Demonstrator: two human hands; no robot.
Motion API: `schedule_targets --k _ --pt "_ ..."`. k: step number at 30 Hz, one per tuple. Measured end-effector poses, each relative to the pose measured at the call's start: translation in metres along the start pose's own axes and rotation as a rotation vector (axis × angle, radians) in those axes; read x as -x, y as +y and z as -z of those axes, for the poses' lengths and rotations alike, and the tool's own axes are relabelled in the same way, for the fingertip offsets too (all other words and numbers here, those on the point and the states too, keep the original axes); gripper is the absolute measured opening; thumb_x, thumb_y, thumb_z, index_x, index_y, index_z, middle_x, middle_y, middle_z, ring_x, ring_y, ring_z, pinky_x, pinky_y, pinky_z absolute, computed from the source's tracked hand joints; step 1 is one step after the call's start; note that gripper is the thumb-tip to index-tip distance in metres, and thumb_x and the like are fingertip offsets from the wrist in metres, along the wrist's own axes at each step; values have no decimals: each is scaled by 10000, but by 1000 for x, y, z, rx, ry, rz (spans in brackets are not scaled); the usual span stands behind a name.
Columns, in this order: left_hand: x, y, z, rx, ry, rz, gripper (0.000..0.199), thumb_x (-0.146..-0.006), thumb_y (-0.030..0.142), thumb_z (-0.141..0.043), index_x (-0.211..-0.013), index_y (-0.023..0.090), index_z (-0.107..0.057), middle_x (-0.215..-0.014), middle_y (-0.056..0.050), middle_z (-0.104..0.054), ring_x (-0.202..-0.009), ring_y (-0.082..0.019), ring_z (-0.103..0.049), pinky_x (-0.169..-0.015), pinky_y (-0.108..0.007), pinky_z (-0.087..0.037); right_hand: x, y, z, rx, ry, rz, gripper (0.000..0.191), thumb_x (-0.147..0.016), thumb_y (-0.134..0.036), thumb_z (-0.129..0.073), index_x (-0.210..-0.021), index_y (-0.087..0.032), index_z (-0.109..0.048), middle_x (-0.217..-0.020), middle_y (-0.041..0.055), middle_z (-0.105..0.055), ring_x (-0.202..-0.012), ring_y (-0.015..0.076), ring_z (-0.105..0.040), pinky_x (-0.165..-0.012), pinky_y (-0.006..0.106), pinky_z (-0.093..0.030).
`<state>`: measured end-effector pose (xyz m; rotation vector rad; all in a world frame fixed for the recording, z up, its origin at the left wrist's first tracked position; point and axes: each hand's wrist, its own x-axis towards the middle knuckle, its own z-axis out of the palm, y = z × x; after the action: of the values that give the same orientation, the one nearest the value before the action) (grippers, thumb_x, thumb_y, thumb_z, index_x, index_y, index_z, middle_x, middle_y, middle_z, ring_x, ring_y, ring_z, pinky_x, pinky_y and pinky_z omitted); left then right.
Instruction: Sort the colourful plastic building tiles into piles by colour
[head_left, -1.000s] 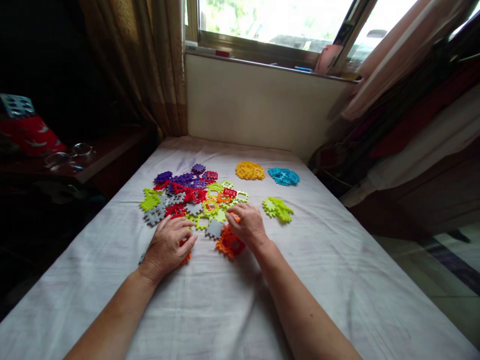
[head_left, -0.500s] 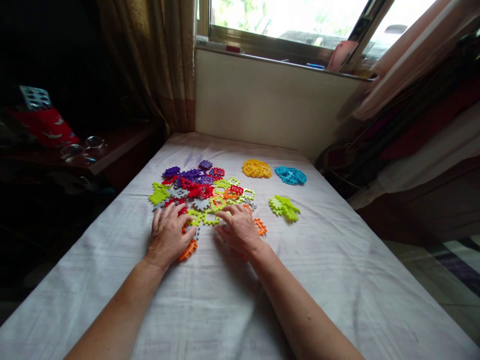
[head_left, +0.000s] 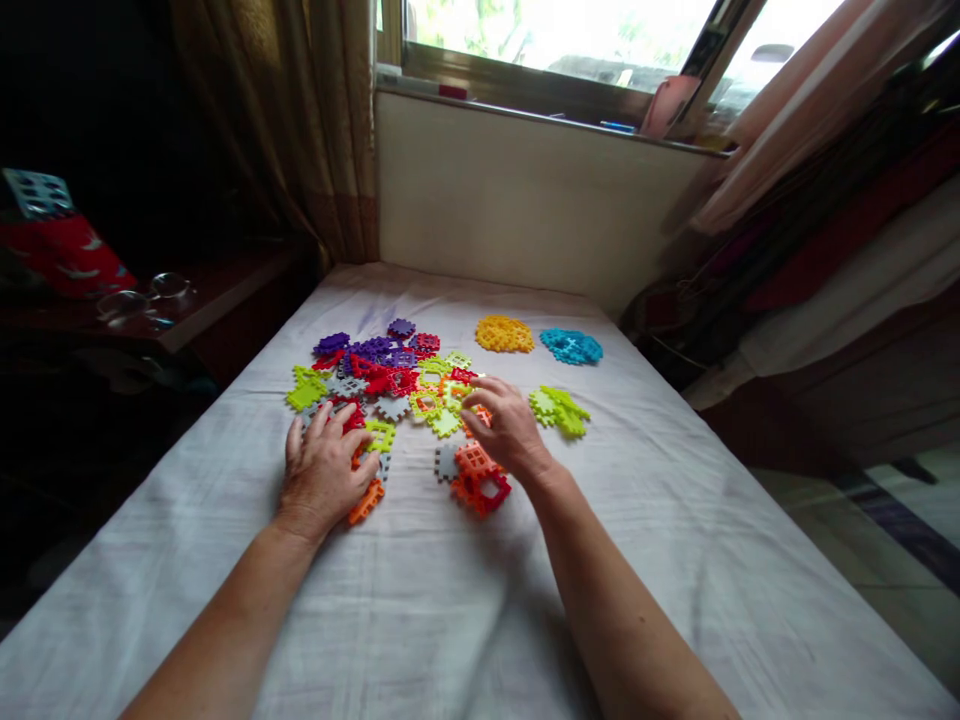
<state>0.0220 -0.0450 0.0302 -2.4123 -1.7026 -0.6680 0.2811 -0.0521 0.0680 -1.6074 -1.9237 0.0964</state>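
Note:
My left hand (head_left: 324, 472) lies with fingers spread over the left edge of a mixed pile of flat, notched plastic building tiles, touching red and grey ones. Beside its thumb are a lime green frame tile (head_left: 380, 436) and an orange tile (head_left: 366, 503). My right hand (head_left: 510, 428) is over the pile's right side, fingers curled toward the thumb; whatever they hold is hidden. Below it lie a grey tile (head_left: 445, 463) and orange-red tiles (head_left: 476, 480). Purple tiles (head_left: 373, 350) and red tiles (head_left: 386, 379) fill the far part of the pile.
Separate heaps of yellow tiles (head_left: 504, 334), blue tiles (head_left: 571, 346) and lime green tiles (head_left: 559, 411) lie to the right on the white sheet (head_left: 420, 610). A dark side table with eyeglasses (head_left: 146, 298) stands left. A wall and window are behind.
My right hand has moved right, uncovering grey and orange-red tiles. A lime green frame tile near its fingertips is gone from its spot. My left hand stays at the pile; the view has shifted slightly.

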Motion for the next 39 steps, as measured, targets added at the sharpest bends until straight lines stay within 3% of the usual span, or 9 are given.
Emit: schedule_targets --k 5,9,12,15,18,23,28,33,39 --pt "0 0 -1 2 -40 -22 302 -837 424 -575 -1017 262 -755 -1403 -110 -574 -1394 -371 -399 -1157 -629 -218 6 52 40 321 54 -466 116 -850 -265 -650 -901 -223 -745 -1299 92 -637 -1289 300 -488 -1032 499 -405" --pt "1 0 -2 33 -59 -35 290 -837 410 -581 -1009 259 -758 -1411 -101 -573 -1396 -360 -400 -1167 -607 -227 15 74 54 405 28 -620 145 -855 -298 -653 -945 -230 -744 -1315 92 -629 -1282 313 -483 -1009 491 -411" --pt "2 2 -4 92 -78 -101 263 -837 364 -574 -1011 293 -758 -1425 -65 -571 -1392 -338 -413 -1171 -599 -233 11 66 51 363 86 -573 191 -864 -312 -648 -1006 -220 -736 -1293 104 -642 -1233 310 -522 -997 458 -416" --pt "3 2 -8 149 -103 -168 280 -849 335 -556 -1053 340 -747 -1409 -37 -590 -1382 -320 -432 -1163 -616 -236 2 36 34 245 91 -347 174 -905 -282 -589 -972 -207 -732 -1163 84 -703 -1108 253 -592 -971 394 -427" --pt "4 0 -11 174 -124 -186 300 -857 318 -541 -1084 361 -734 -1386 -30 -611 -1379 -321 -439 -1140 -640 -251 1 -3 5 135 -86 -100 151 -909 -291 -590 -946 -232 -725 -1025 56 -737 -999 216 -622 -925 358 -439" --pt "3 0 -12 224 -159 -208 341 -877 316 -519 -1173 348 -686 -1304 -23 -673 -1362 -310 -468 -1143 -647 -232 16 -42 -31 120 -293 139 225 -882 -345 -638 -1075 -247 -701 -1225 44 -696 -1165 233 -552 -1005 385 -394" --pt "2 1 -9 254 -167 -200 415 -881 339 -519 -1282 285 -609 -1267 -46 -695 -1345 -286 -496 -1172 -603 -222 20 -45 -35 163 -330 133 271 -878 -376 -645 -1108 -240 -689 -1201 58 -697 -1155 240 -546 -1008 398 -377" --pt "1 -4 -11 255 -70 -167 458 -890 400 -509 -1323 269 -574 -1371 -71 -627 -1340 -282 -505 -1166 -575 -260 10 -29 -16 190 -268 86 337 -852 -428 -685 -1135 -245 -688 -1129 65 -715 -1107 247 -573 -998 400 -373" --pt "-1 -5 -15 243 23 -189 420 -897 419 -495 -1268 261 -613 -1292 -75 -677 -1282 -275 -559 -1165 -545 -290 4 29 38 319 -36 -287 337 -871 -445 -654 -1113 -216 -705 -1122 110 -718 -1069 275 -613 -930 410 -422"
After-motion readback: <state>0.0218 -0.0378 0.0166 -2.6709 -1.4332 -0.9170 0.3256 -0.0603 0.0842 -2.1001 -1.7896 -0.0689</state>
